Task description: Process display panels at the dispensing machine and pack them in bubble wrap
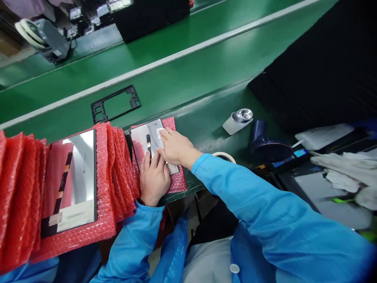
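Note:
A display panel (149, 129) with a mirror-like back lies on red bubble wrap (179, 184) at the bench edge. A dark flex cable (149, 142) runs along its middle. My left hand (154, 181) rests on the panel's near part, fingers stretched out and holding nothing. My right hand (176, 147) presses a small white wipe (159, 133) onto the panel's upper right area, with the fingers closed over it. Part of the panel is hidden beneath both hands. To the left, a second display panel (84, 157) sits on a red bubble-wrap stack (104, 188).
A black frame (116, 103) lies beyond the panels. To the right stand a white holder with round metal tops (237, 122), a small dark blue fan (269, 147) and a roll of tape (225, 155). A tape dispenser (48, 39) is at far left, gloves (344, 167) at far right.

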The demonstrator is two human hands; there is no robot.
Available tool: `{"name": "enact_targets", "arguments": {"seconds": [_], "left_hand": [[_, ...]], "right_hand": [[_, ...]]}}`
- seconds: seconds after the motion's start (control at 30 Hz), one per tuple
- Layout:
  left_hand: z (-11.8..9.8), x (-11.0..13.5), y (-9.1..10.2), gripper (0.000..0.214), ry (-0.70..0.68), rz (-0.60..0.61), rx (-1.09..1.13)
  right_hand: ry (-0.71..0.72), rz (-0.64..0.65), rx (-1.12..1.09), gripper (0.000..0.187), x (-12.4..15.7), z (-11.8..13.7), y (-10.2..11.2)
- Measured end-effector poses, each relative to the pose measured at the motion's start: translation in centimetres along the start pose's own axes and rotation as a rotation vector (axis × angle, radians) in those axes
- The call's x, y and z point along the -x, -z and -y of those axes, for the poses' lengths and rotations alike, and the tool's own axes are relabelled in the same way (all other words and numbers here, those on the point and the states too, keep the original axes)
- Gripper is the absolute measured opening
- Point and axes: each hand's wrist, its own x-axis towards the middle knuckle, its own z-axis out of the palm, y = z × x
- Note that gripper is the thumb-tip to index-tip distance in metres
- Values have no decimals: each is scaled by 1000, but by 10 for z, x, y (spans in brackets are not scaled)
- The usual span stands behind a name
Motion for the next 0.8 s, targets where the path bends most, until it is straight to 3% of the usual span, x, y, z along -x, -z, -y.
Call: {"name": "enact_targets", "arguments": {"seconds": [0.13,0.8], "left_hand": [[3,1,-5,52,-4,24,-2],[-4,-1,-4,54,34,57,0]], "right_hand": [[27,-76,-4,64,5,-7,-14],[44,-54,-31,63,6,-7,-9]]}}
